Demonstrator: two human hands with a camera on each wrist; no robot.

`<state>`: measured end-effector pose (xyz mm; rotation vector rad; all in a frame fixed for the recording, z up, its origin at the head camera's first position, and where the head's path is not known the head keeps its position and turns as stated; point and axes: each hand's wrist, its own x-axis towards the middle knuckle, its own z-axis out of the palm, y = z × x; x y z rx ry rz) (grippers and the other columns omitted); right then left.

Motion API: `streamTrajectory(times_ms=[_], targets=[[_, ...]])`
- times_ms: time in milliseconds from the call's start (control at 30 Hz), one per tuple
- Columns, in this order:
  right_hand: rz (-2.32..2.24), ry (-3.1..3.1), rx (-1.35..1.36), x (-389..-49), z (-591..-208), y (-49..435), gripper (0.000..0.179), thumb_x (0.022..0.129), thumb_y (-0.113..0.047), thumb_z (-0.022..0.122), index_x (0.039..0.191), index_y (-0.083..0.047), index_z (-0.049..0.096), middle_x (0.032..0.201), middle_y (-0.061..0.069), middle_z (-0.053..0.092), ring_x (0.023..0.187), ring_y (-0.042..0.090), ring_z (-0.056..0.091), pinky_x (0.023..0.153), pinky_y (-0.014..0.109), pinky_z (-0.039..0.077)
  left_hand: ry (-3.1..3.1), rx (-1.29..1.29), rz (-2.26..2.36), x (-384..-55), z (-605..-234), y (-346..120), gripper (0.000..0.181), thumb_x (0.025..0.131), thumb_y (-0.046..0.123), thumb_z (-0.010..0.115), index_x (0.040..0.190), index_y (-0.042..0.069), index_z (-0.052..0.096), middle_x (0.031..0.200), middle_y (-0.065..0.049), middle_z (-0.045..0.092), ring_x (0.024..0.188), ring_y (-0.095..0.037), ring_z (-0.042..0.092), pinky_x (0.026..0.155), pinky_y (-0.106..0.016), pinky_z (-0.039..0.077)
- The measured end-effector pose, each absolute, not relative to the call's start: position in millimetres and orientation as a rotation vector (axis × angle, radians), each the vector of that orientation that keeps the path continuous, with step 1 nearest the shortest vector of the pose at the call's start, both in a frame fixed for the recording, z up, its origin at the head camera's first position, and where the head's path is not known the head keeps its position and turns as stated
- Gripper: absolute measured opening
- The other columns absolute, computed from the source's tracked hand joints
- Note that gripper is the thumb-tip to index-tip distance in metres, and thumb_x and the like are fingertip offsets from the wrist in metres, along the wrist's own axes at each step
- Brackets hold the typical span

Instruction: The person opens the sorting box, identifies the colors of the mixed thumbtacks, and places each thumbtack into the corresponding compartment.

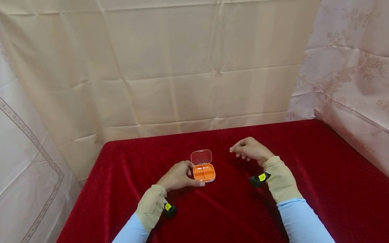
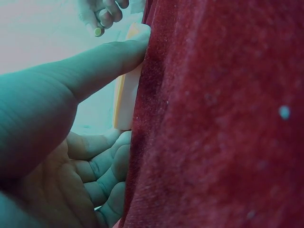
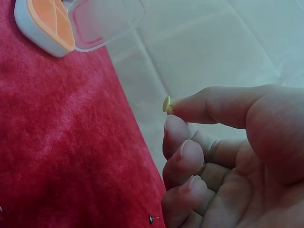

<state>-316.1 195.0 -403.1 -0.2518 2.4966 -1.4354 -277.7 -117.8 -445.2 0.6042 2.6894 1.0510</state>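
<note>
An orange-and-white pill box point(image 1: 204, 173) lies on the red cloth with its clear lid point(image 1: 201, 157) raised at the back. Dividers split its orange inside into several compartments, and a tiny shiny thing point(image 1: 201, 180) shows in the front left one. My left hand point(image 1: 176, 176) holds the box from the left, thumb along the front edge and fingers at the far left side. To the right of the box and above the cloth, my right hand point(image 1: 251, 150) pinches a small yellow disc point(image 3: 166, 103) between thumb and index finger. Its exact kind is unclear.
Red velvety cloth point(image 1: 131, 155) covers the table. A tiny dark piece with a thin pin point(image 3: 151, 219) lies on it in the right wrist view. A small pale speck point(image 2: 284, 112) shows in the left wrist view. Cream curtains point(image 1: 192, 59) hang behind.
</note>
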Motion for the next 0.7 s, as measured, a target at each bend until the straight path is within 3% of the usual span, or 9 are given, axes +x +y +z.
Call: streamTrajectory(times_ms=[700], targets=[[-1.411, 2.507, -0.246, -312.9, -401.0, 184.0, 0.03, 0.101, -0.02, 0.065, 0.115, 0.006, 0.071, 0.08, 0.007, 0.063, 0.065, 0.013, 0.051, 0.059, 0.026, 0.043, 2.677, 0.613, 1.061, -279.9, -447.1, -119.2, 0.062, 0.074, 0.043, 0.093, 0.113, 0.007, 0.061, 0.089, -0.002, 0.058, 0.08, -0.016, 0.053, 0.072, -0.032, 0.045]])
